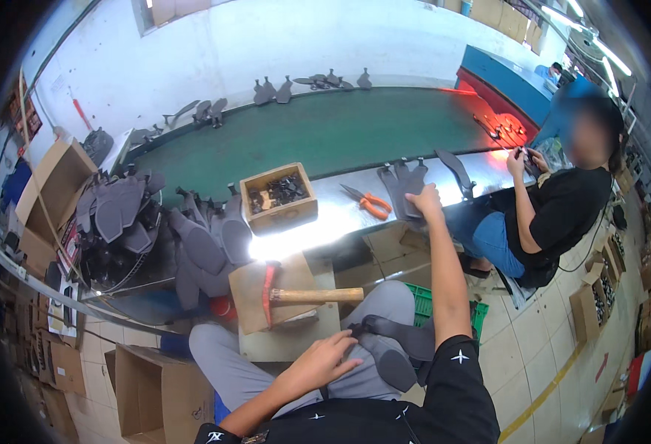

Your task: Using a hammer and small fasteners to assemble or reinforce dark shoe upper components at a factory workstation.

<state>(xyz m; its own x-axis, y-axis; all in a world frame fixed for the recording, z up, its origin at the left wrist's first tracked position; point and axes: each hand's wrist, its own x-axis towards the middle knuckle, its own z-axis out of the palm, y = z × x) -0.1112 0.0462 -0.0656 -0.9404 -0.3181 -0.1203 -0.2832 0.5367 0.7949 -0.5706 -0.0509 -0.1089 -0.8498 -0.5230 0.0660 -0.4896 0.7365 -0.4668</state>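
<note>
My right hand (426,202) reaches forward to the metal ledge, thumb and fingers closed on the near end of a dark grey sole-shaped piece (414,180) with a small tab at its tip. Similar pieces lie beside it. My left hand (323,363) is over my lap, fingers stretched out and apart, holding nothing. Its fingertips are near more grey sole-shaped pieces (393,364) resting on my thigh. In front of it, a hammer (318,295) with a red head and wooden handle lies on a board (251,314). Orange-handled pliers (370,203) lie left of my right hand.
A wooden box (281,214) of small dark parts stands on the ledge. Grey pieces are heaped at left (118,207). Beyond runs a green conveyor belt (296,133). At right sits a co-worker (562,200), both hands raised. A green crate (479,318) and cardboard box (136,392) are below.
</note>
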